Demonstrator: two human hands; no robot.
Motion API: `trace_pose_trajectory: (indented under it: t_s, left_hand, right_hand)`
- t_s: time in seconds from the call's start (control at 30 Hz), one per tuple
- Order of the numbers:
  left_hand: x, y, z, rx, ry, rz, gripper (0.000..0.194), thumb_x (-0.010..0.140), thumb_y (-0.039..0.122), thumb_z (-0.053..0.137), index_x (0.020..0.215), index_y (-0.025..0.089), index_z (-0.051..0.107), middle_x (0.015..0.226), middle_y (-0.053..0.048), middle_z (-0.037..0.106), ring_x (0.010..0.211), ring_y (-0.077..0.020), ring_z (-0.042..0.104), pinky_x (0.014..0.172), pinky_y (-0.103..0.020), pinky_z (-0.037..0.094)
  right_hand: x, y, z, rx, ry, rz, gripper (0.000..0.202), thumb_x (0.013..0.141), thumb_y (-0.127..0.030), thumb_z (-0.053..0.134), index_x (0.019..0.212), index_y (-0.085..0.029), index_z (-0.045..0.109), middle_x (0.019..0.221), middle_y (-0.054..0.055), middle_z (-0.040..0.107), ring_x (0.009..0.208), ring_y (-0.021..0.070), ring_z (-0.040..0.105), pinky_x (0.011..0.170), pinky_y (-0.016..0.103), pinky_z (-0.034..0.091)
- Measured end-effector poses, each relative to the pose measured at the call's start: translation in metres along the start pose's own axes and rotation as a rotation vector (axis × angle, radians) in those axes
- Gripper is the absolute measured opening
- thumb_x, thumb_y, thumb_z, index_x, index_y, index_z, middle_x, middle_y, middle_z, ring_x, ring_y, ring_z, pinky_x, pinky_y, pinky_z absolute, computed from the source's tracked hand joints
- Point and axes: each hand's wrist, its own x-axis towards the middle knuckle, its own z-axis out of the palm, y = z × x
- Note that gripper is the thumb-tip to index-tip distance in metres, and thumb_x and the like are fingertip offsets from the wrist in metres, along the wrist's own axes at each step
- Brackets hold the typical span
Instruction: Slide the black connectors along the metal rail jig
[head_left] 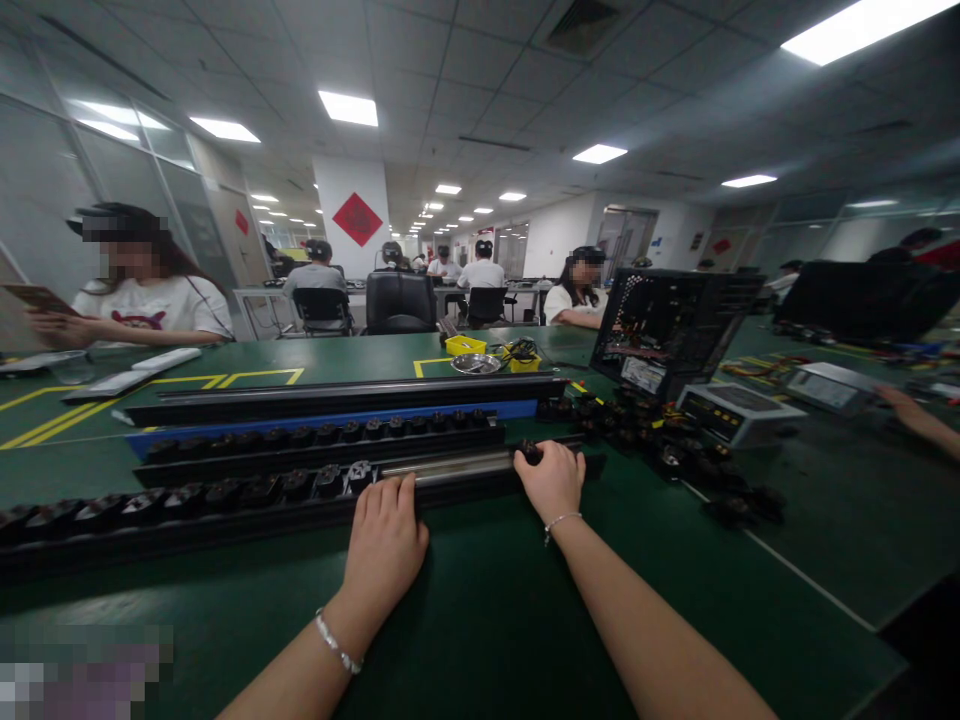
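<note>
A long black rail [450,478] with a bare metallic channel lies across the table in front of me. Several round black parts [225,492] sit in a row along its left portion. My left hand [386,530] is closed over the rail's near edge, fingertips beside the last part of that row. Toward the rail's right end, my right hand [553,480] pinches a small round black part [529,453] at the channel. The underside of that part is hidden by my fingers.
Behind lie another filled rail [322,437], a blue strip [420,412] and a long black bar [360,392]. Loose black parts [675,445] pile at right, near an open computer case [667,320] and a power supply [739,412]. Another person's hand [907,408] reaches in from the right.
</note>
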Motion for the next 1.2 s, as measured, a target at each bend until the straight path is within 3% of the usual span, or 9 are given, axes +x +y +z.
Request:
trace_pose_trajectory:
  t_s: [0.6, 1.2]
  left_hand:
    - [0.000, 0.001, -0.002, 0.007, -0.011, 0.005, 0.049, 0.076, 0.019, 0.047, 0.123, 0.007, 0.050, 0.112, -0.015, 0.057, 0.108, -0.0271, 0.047, 0.101, -0.043, 0.033]
    - [0.001, 0.000, -0.002, -0.004, -0.019, 0.004, 0.048, 0.077, 0.020, 0.046, 0.124, 0.009, 0.049, 0.112, -0.015, 0.057, 0.108, -0.0266, 0.048, 0.100, -0.043, 0.034]
  right_hand:
    - [0.001, 0.000, 0.001, -0.012, 0.009, 0.025, 0.023, 0.073, -0.039, 0.053, 0.079, -0.018, 0.058, 0.088, 0.009, 0.065, 0.097, 0.0253, 0.054, 0.104, 0.048, 0.016]
    - [0.010, 0.015, -0.003, -0.031, 0.043, 0.098, 0.026, 0.073, -0.041, 0.050, 0.080, -0.018, 0.060, 0.089, 0.010, 0.064, 0.096, 0.0263, 0.054, 0.104, 0.050, 0.017]
